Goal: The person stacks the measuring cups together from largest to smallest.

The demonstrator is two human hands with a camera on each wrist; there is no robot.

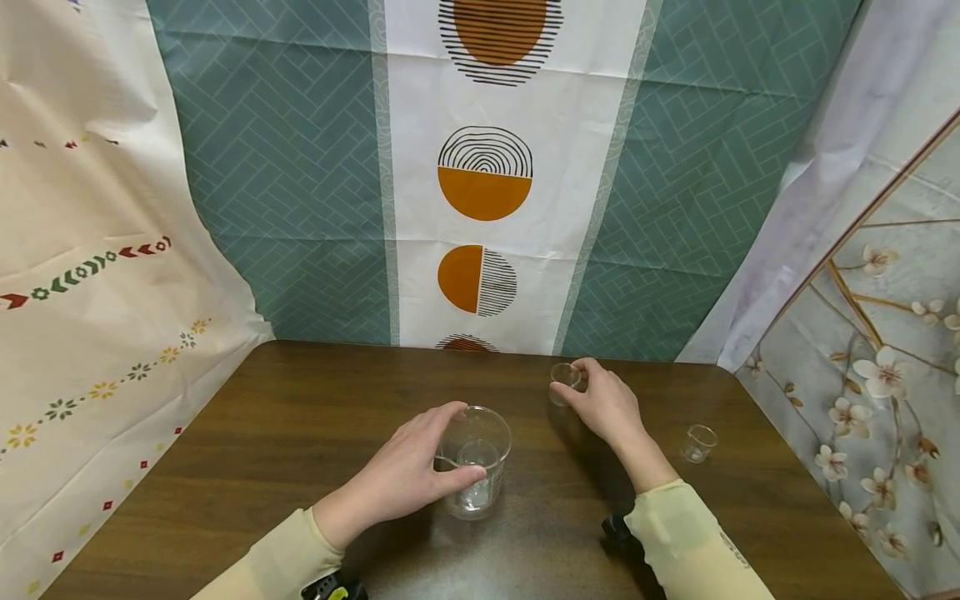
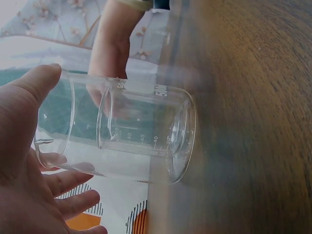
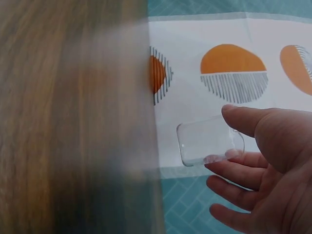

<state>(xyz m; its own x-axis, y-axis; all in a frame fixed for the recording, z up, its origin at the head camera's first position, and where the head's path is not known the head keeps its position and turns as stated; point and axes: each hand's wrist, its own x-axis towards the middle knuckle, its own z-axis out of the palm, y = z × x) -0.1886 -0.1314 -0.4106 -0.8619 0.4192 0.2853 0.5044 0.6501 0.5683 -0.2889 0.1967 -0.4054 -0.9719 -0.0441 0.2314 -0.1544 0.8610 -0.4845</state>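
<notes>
A large clear glass beaker (image 1: 491, 492) with a smaller graduated beaker (image 2: 131, 131) nested inside it is in my left hand (image 1: 405, 467). The left thumb and fingers hold it near the rim. The large beaker looks upright, with its base at the table top. Farther back and to the right, my right hand (image 1: 603, 402) pinches a small clear beaker (image 3: 204, 141) between thumb and fingers. In the right wrist view the small beaker's base appears raised off the wood. Another small beaker (image 1: 699, 444) stands on the table to the right of the right forearm.
The brown wooden table (image 1: 300, 417) ends at a patterned cloth (image 1: 487, 275) hanging behind it. A light cloth (image 1: 112, 333) hangs along the left side, and a floral one (image 1: 877, 433) along the right.
</notes>
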